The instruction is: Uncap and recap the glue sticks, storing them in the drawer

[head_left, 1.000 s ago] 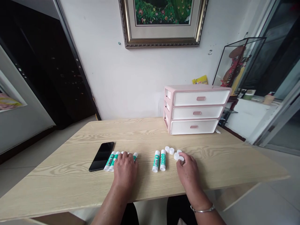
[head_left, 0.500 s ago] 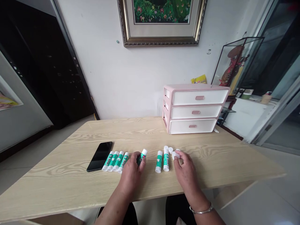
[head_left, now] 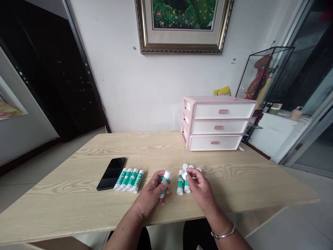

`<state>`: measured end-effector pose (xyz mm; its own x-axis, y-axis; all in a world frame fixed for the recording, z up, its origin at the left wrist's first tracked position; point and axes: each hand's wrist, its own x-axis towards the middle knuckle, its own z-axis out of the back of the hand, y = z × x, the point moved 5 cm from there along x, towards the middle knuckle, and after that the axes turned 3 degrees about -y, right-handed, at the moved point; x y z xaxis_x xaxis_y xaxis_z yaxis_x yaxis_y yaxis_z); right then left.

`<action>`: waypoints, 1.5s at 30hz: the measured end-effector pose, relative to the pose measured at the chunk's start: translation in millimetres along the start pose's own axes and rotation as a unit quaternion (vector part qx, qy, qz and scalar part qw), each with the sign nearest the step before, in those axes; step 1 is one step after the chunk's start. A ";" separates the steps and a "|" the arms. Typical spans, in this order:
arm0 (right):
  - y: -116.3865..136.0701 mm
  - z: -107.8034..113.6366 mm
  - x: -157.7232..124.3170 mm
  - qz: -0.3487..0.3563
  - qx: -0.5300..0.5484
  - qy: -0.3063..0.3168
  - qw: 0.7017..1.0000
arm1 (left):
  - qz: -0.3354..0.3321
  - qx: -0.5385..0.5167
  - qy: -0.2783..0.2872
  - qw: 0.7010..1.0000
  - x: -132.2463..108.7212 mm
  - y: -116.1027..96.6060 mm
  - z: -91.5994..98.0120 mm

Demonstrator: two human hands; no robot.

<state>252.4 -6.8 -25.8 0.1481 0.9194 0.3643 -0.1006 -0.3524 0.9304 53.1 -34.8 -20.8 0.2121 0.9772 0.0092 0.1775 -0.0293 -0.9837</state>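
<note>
Wrapped around a green-and-white glue stick (head_left: 165, 177), my left hand (head_left: 152, 192) holds it tilted above the table. My right hand (head_left: 201, 187) pinches a small white cap (head_left: 185, 175) between thumb and fingers. Behind that cap, two more glue sticks lie side by side; the left one (head_left: 180, 182) shows almost whole, the other (head_left: 187, 187) is partly covered by my right hand. Several loose white caps (head_left: 185, 166) lie just beyond them, some half hidden by my fingers. To the left, a row of several glue sticks (head_left: 129, 180) lies on the table.
A black phone (head_left: 111, 173) lies flat beside the left row. At the back right of the wooden table (head_left: 85, 205) stands a pink and white drawer unit (head_left: 220, 127). A framed picture (head_left: 182, 48) hangs on the wall behind.
My left hand has moved right with its glue stick, away from the left row. My right hand has lifted a cap and brought it leftward, over the two middle glue sticks.
</note>
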 end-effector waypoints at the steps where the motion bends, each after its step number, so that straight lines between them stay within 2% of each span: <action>1: 5.8 -3.5 -0.4 0.005 0.013 0.008 1.000 | -0.003 -0.002 0.000 1.000 0.0 0.0 1.1; 6: 30.9 -21.9 -1.7 0.028 0.056 0.051 0.997 | -0.008 0.034 0.021 0.999 -0.5 2.4 4.3; 12: 42.4 -34.4 -2.2 0.095 0.010 0.075 0.993 | -0.013 0.089 0.030 0.996 -2.3 4.9 4.8; 17: 48.8 -35.6 -4.1 0.141 -0.014 0.088 0.986 | 0.009 0.097 0.016 0.995 -4.9 -0.1 3.7; 22: 52.2 -34.8 -6.2 0.138 -0.025 0.080 0.987 | 0.012 0.108 0.006 0.994 -6.9 -6.8 0.7; 29: 56.5 -38.2 -9.7 0.156 -0.022 0.081 0.984 | -0.010 0.097 0.019 0.995 -6.2 -2.2 1.6; 38: 65.4 -47.4 -20.0 0.187 -0.033 0.124 0.974 | -0.012 0.046 0.032 0.998 -6.4 -3.8 2.1; 42: 60.5 -49.5 -28.3 0.187 -0.057 0.134 0.971 | -0.045 0.056 0.026 0.997 -6.9 -3.3 4.0; 45: 50.6 -42.3 -31.0 0.175 -0.063 0.117 0.976 | -0.046 0.048 0.010 0.998 -6.1 -1.3 7.3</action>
<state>201.0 -45.8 8.3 -0.1450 0.7665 0.6256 -0.2260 -0.6412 0.7333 44.6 -39.2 -20.9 0.2191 0.9702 0.1030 0.1048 0.0815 -0.9911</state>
